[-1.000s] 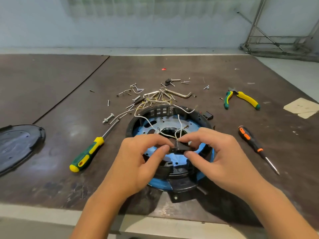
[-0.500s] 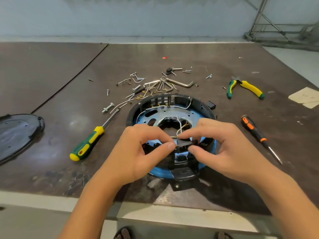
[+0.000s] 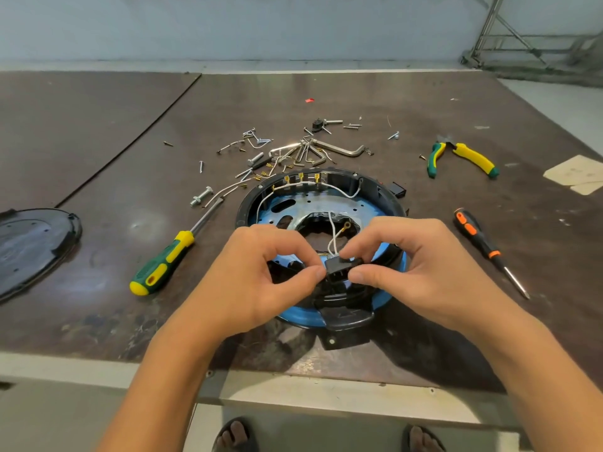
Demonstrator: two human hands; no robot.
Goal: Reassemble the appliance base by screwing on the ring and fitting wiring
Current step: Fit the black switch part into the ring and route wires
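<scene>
Appliance base [image 3: 375,190]: centre of the frame, flat on the dark table [image 3: 98,141]; a blue plate sits inside its black ring.
Black cover [image 3: 32,243]: far left edge, well apart from the base.
Green-and-yellow screwdriver [image 3: 163,265]: left of the base, shaft pointing to the upper right.
Loose screws [image 3: 261,151]: scattered beyond the base, upper centre.
Left hand [image 3: 261,278]: over the base, thumb and forefinger curled, pinching the left end of the connector block [image 3: 339,267].
White wires [image 3: 332,233]: rising from the block.
Right hand [image 3: 417,272]: pinching the block's right end.
Pliers [image 3: 466,158]: upper right.
Orange-and-black screwdriver [image 3: 483,246]: right of the base.
</scene>
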